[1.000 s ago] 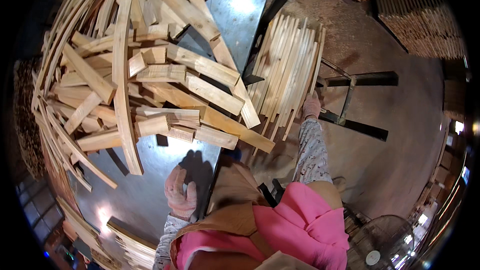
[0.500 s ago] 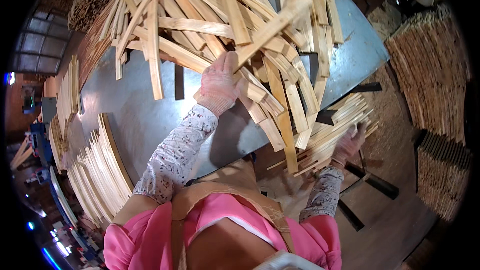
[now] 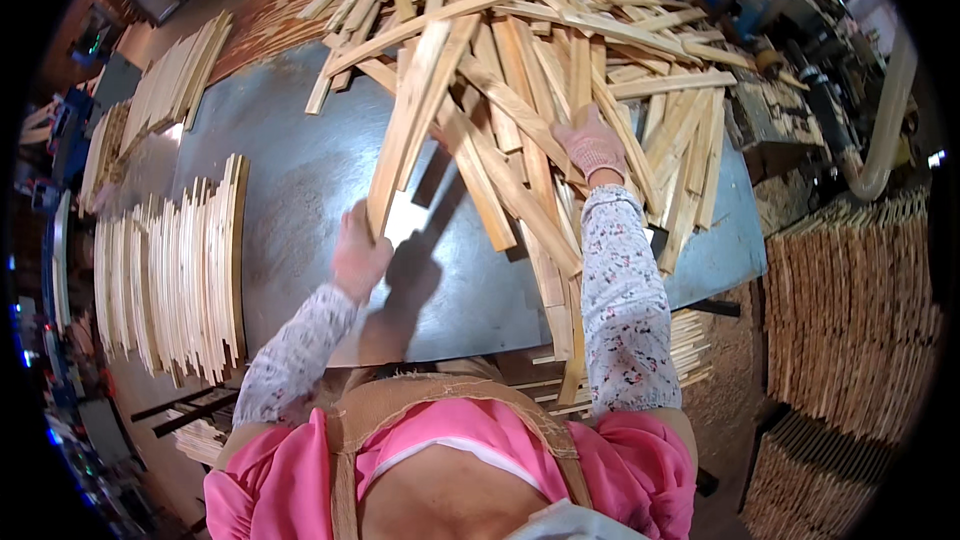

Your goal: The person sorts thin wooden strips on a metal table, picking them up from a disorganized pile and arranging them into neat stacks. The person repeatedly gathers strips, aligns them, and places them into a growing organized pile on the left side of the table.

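Observation:
My left hand [image 3: 360, 252] is closed round the near end of a pale wooden strip [image 3: 408, 130]; a second strip lies close along it. Both slant up and away over the metal table, their far ends reaching the heap. Further right, my right hand [image 3: 594, 145] rests in the heap of loose wooden strips [image 3: 520, 90]. Its gloved fingers are curled over the near end of a strip [image 3: 580, 70] that points away from me. Strips in the heap cross one another at many angles, and several overhang the table's near edge.
Upright strips stand in a row [image 3: 170, 280] at the table's left, with another bundle [image 3: 180, 80] behind. The metal table [image 3: 290, 140] carries the heap. Thin strips [image 3: 690, 345] lie below its right edge. Tall wood stacks [image 3: 850, 310] stand right; machinery [image 3: 820, 90] with a hose stands far right.
The view has turned right. My left hand has drawn back from the heap with a strip, and my right hand has moved from the lower thin strips up onto the heap.

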